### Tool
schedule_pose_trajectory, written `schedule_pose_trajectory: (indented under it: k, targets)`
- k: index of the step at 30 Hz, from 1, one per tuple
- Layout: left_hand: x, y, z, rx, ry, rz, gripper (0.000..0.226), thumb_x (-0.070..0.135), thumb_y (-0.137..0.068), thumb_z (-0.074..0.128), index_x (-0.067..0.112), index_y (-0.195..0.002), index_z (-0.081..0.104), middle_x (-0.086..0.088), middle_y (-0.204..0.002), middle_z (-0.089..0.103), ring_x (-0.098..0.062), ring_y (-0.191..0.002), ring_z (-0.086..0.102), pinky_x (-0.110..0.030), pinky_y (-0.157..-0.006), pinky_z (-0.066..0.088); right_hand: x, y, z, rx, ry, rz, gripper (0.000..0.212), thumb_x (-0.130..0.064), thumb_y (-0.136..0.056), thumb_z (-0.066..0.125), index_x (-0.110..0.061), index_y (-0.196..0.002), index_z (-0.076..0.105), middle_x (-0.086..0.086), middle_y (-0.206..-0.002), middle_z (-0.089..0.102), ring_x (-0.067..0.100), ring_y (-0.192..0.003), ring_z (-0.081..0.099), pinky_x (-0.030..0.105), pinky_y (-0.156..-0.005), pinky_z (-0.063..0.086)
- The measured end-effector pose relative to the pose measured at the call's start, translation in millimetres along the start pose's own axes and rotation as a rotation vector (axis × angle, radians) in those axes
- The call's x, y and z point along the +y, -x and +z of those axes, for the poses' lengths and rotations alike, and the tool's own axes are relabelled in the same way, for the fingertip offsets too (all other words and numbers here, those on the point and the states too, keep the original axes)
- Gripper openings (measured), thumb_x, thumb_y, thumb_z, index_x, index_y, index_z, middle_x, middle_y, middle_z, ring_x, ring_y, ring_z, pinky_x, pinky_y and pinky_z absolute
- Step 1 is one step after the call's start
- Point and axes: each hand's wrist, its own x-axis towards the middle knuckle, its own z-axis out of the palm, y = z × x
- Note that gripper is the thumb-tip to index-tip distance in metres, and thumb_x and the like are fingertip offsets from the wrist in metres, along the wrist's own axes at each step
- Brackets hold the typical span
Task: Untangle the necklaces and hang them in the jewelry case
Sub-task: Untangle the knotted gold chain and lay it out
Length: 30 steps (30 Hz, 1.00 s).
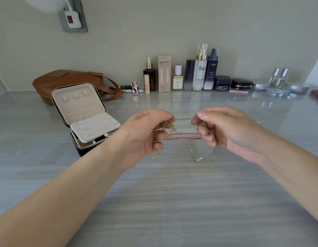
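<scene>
Both bare forearms reach forward. The left hand (147,132) and right hand (224,129) face each other at one height, slightly apart, fingers curled and pinching, thumbs on top, knuckles turned outward.

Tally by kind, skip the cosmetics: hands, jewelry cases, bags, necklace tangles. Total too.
hands: 2 (left hand, right hand)
case: 1
bag: 1
necklace tangle: 1, held by both hands
total: 5
</scene>
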Motion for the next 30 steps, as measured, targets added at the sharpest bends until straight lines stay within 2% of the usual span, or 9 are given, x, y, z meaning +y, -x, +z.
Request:
schedule_pose_trajectory:
  k: [5,9,15,17,20,22,27,30]
  targets:
    - [2.9,0.6,-0.4,0.025,0.024,0.007,0.02,0.017,-0.089,0.051,0.015,-0.07,0.057,0.004,-0.056,0.043,-0.007,-0.043,0.032,-0.02,-0.043,0.022,2.6,0.5,-0.4,0.0,0.104,0.034,0.013,-0.008,-0.086,0.056,-0.009,-0.077,0.066,-0.001,-0.055,0.058,0.01,-0.048,0.045,0.019,-0.043,0.036]
    - [4.5,0.4,-2.3,0.054,0.028,0.013,0.02,0.017,-0.088,0.053,0.015,-0.069,0.06,0.005,-0.054,0.039,-0.007,-0.043,0.03,-0.02,-0.043,0.021,4.2,-1.5,-1.7,0.0,0.103,0.056,0.015,0.0,-0.083,0.059,-0.01,-0.077,0.067,0.0,-0.058,0.061,0.008,-0.05,0.051,0.018,-0.047,0.042]
    - [4.4,0.6,-4.7,0.088,-0.023,0.056,0.022,0.018,-0.089,0.054,0.015,-0.068,0.059,0.002,-0.07,0.055,-0.009,-0.048,0.038,-0.02,-0.042,0.025,6.9,-3.4,-5.5,0.027,0.108,0.036,0.012,0.003,-0.08,0.062,-0.008,-0.079,0.066,0.004,-0.065,0.069,0.008,-0.054,0.062,0.018,-0.052,0.053]
    - [4.5,0.6,-4.3,0.077,-0.056,0.064,0.022,0.018,-0.09,0.053,0.015,-0.069,0.058,0.002,-0.066,0.055,-0.009,-0.048,0.037,-0.019,-0.041,0.025,7.2,-3.8,-5.7,0.05,0.149,0.03,0.011,0.002,-0.08,0.063,-0.009,-0.08,0.066,0.002,-0.064,0.071,0.008,-0.056,0.064,0.02,-0.057,0.055]
    - [2.2,0.9,-1.9,0.062,-0.123,0.085,0.023,0.018,-0.09,0.053,0.017,-0.069,0.06,0.003,-0.061,0.052,-0.008,-0.046,0.036,-0.019,-0.041,0.026,8.9,-3.5,-5.0,0.077,0.31,-0.013,0.012,-0.004,-0.078,0.068,-0.016,-0.078,0.068,0.004,-0.071,0.074,0.015,-0.069,0.068,0.03,-0.076,0.052]
    - [-1.6,1.2,1.1,0.036,-0.178,0.091,0.023,0.018,-0.09,0.054,0.018,-0.069,0.063,0.004,-0.058,0.051,-0.007,-0.045,0.037,-0.019,-0.041,0.027,8.4,-1.2,-1.8,0.075,0.382,-0.046,0.012,-0.009,-0.074,0.073,-0.019,-0.079,0.07,0.005,-0.081,0.074,0.017,-0.081,0.069,0.028,-0.084,0.05]
    - [-9.0,1.8,5.9,-0.037,-0.262,0.089,0.02,0.022,-0.089,0.056,0.018,-0.072,0.065,0.006,-0.055,0.051,-0.006,-0.045,0.038,-0.02,-0.043,0.03,9.2,2.9,14.3,-0.076,0.293,-0.123,0.017,-0.009,-0.077,0.069,-0.013,-0.094,0.07,0.003,-0.096,0.073,0.011,-0.091,0.067,0.02,-0.087,0.051]
    - [-8.0,1.9,5.0,-0.042,-0.264,0.079,0.019,0.024,-0.089,0.056,0.019,-0.073,0.066,0.006,-0.054,0.051,-0.007,-0.045,0.038,-0.019,-0.044,0.03,12.0,0.6,15.1,-0.003,0.31,-0.11,0.009,-0.016,-0.079,0.068,-0.013,-0.087,0.071,0.006,-0.093,0.073,0.014,-0.09,0.066,0.025,-0.088,0.048]
